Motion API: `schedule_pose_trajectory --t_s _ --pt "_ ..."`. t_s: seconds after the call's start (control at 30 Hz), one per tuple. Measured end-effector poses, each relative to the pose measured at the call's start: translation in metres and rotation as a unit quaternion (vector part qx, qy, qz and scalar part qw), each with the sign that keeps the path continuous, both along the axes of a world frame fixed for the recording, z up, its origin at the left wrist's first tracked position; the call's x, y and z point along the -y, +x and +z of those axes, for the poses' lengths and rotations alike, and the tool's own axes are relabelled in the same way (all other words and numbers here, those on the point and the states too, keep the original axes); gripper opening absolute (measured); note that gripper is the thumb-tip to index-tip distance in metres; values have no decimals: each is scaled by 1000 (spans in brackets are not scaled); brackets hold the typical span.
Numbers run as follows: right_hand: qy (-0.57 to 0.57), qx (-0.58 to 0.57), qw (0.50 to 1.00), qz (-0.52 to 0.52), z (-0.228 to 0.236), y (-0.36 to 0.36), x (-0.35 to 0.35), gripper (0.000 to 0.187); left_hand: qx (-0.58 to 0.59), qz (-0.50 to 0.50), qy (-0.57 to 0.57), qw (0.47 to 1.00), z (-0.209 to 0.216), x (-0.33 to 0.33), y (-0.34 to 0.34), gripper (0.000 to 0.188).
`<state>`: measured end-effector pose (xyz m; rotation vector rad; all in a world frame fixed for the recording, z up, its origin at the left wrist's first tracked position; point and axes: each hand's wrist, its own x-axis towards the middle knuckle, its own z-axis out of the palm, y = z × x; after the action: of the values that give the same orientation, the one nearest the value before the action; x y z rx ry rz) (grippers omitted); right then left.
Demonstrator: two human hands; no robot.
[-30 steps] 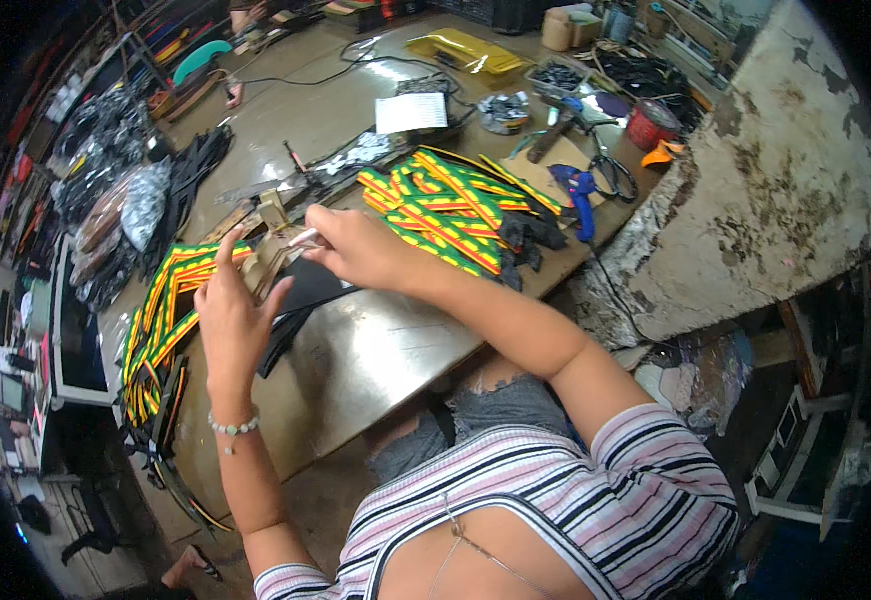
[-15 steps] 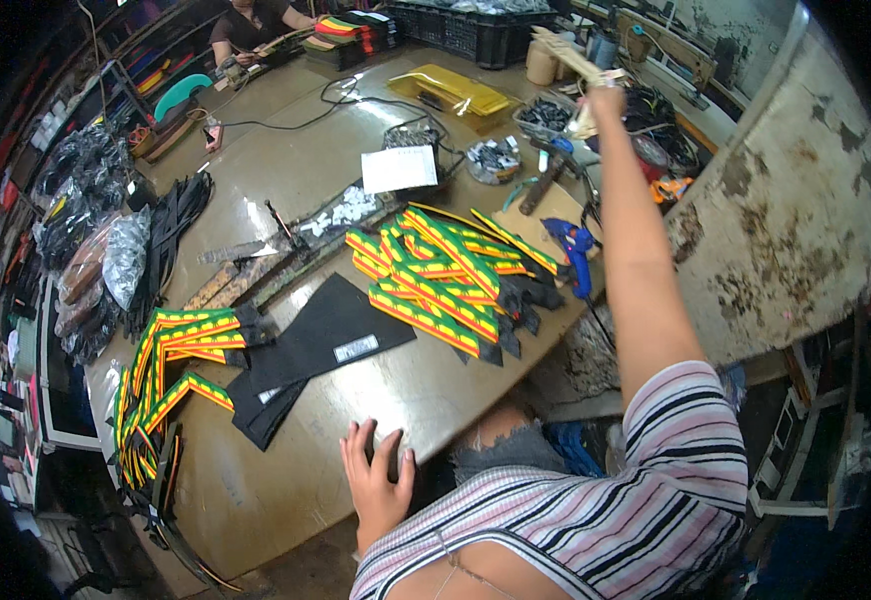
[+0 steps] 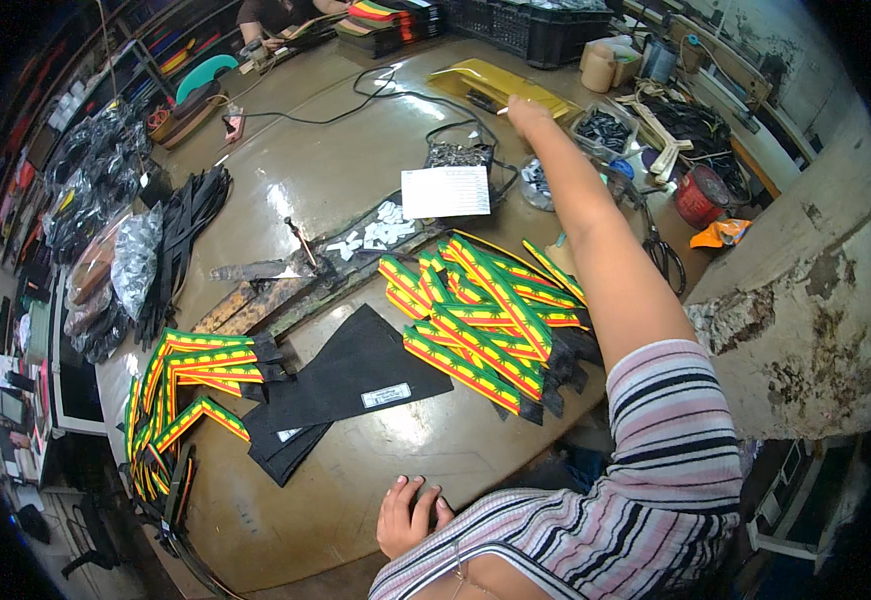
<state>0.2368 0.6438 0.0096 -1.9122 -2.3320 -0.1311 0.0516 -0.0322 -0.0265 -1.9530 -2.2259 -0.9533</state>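
Observation:
My right hand (image 3: 528, 115) reaches far across the table, just in front of the yellow translucent tray (image 3: 491, 80). Its fingers are closed, with a small whitish tip sticking out on the left; what they hold is too small to name. A dark object (image 3: 481, 101) lies close by, left of the fingers. My left hand (image 3: 408, 515) rests at the table's near edge, fingers slightly bent and apart, holding nothing. Ahead of it lie black fabric pieces (image 3: 356, 365) with a white label. Green, yellow and red patterned straps (image 3: 486, 310) form a pile under my right forearm.
More patterned straps (image 3: 191, 370) hang over the left edge. Beyond lie a metal bar (image 3: 301, 290), white scraps (image 3: 381, 232) and a paper sheet (image 3: 446, 191). Plastic-bagged goods (image 3: 106, 240) line the left side. A black crate (image 3: 536, 30) and a person (image 3: 281, 15) are at the back.
My right hand has moved left, from the cluttered back right corner to the yellow tray. My left hand stays by the near edge, fingers more bent. The view has shifted.

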Motion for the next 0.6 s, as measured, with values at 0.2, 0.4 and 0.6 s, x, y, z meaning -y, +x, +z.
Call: schedule_pose_trajectory --t_s 0.2,0.4,0.6 --pt "203 -96 974 -31 113 33 -3 37 7 2 -4 1000 1 0 1 22" --pt "283 -273 920 -9 213 52 85 24 156 -10 35 987 4 4 -10 14" --pt "467 -337 808 124 179 10 348 8 503 -128 66 852 98 -58 -35 44"
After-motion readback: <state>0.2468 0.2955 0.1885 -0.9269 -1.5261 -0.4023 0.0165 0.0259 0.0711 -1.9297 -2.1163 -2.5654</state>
